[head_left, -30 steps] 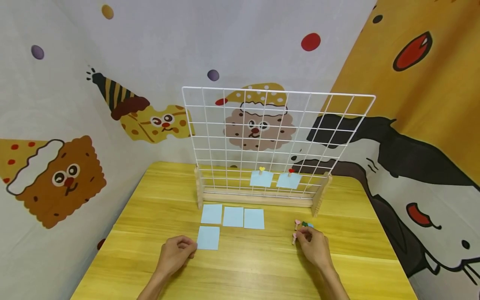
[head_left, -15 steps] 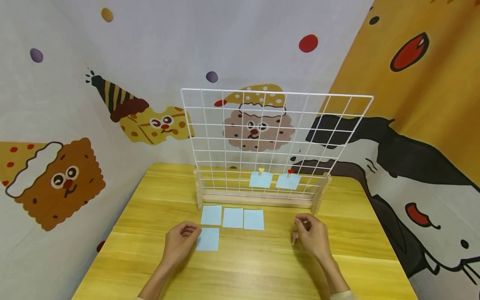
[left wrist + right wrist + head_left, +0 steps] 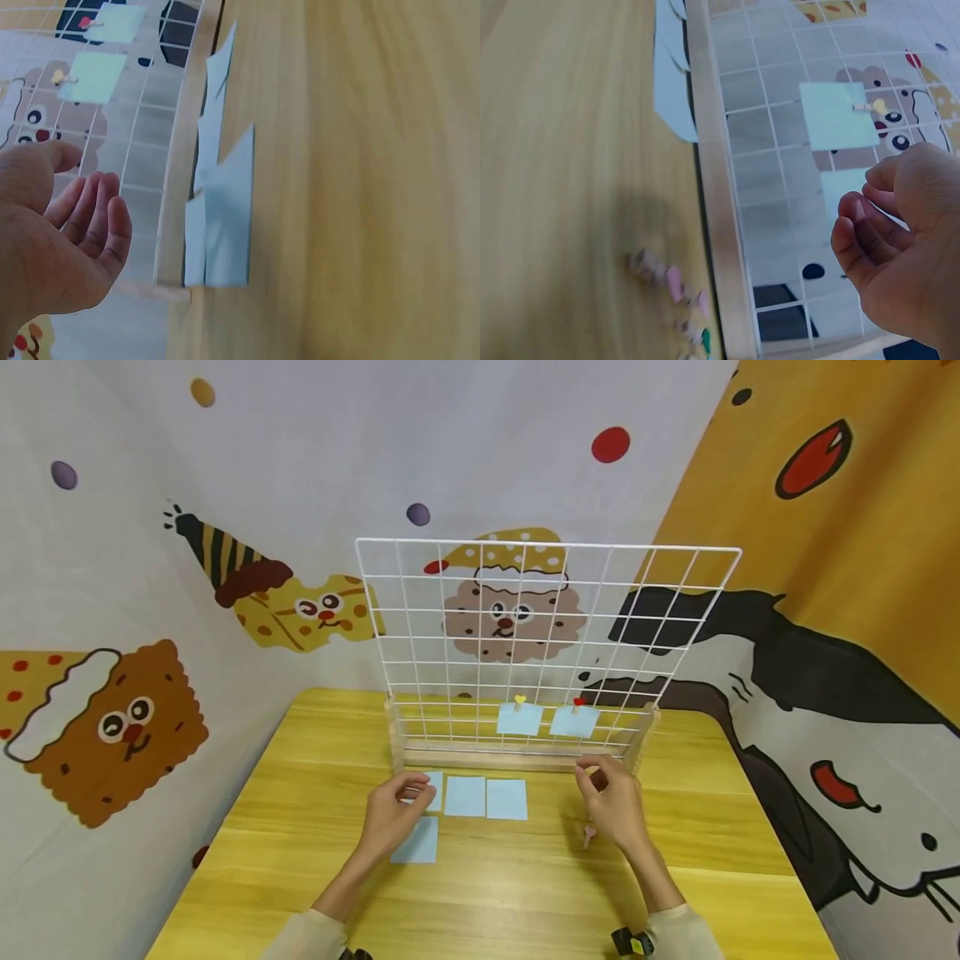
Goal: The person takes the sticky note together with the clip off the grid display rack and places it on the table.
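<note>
Paper squares (image 3: 506,799) lie on the table (image 3: 487,897) before the wire grid (image 3: 547,543); the left hand (image 3: 396,812) hangs above them, the right hand (image 3: 613,799) near heart-topped clips (image 3: 589,835), both empty, loosely curled.

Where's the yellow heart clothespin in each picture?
Head: the yellow heart clothespin is a bit right of and below the middle, on the white wire grid.
Left wrist: near the upper left, looking blurry.
Right wrist: in the upper right, at the right edge of its note.
Shared landmark: the light blue note it pins shows in all three views.
</note>
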{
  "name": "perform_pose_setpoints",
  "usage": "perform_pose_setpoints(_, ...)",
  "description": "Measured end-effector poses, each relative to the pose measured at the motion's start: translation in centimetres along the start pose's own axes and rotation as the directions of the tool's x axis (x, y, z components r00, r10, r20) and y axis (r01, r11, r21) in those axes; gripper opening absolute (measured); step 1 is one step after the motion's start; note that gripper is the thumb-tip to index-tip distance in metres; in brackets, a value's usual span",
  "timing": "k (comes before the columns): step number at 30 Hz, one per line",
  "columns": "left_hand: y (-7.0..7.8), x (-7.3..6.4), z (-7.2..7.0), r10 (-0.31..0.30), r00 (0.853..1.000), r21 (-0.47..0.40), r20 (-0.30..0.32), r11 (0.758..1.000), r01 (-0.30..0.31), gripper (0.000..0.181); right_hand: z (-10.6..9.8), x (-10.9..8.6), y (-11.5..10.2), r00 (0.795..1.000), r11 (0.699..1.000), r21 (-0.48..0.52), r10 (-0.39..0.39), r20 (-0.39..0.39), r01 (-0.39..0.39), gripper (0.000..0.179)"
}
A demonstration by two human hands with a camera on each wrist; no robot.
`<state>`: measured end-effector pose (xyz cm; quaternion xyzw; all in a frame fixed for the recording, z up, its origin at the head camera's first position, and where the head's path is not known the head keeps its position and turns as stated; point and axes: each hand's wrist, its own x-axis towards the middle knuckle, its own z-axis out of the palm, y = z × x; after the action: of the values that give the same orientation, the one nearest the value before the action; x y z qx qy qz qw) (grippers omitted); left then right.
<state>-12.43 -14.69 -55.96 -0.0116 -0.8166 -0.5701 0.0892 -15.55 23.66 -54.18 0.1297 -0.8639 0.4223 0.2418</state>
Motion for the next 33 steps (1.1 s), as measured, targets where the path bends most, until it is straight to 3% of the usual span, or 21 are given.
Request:
perform_pose_setpoints(10, 1.4, 2.1, 3.5, 0.073, 0.995, -0.052, 0.072, 0.996, -0.069, 0.016, 1.6, 2.5, -2.0, 0.989, 0.989, -0.005, -0.147, -0.017, 0.146, 0.021)
perform_pose_setpoints(18, 2.3, 3.8, 5.8, 0.121, 0.99, -0.091, 0.078, 0.989, -0.114, 0.023, 2.8, 4.2, -3.6, 0.978, 0.975, 0.076, -0.207, -0.034, 0.209, 0.03)
perform_pose_setpoints(24, 2.6, 5.0, 7.3, 0.118, 0.988, -0.107, 0.097, 0.988, -0.108, 0.028, 3.7, 5.3, -4.6, 0.974, 0.969, 0.104, -0.222, -0.034, 0.224, 0.037)
perform_pose_setpoints(33, 3.5, 6.2, 8.7, 0.137, 0.988, -0.103, 0.07, 0.986, -0.129, 0.034, 4.8, 6.7, -5.8, 0.972, 0.967, 0.103, -0.232, -0.023, 0.233, 0.04)
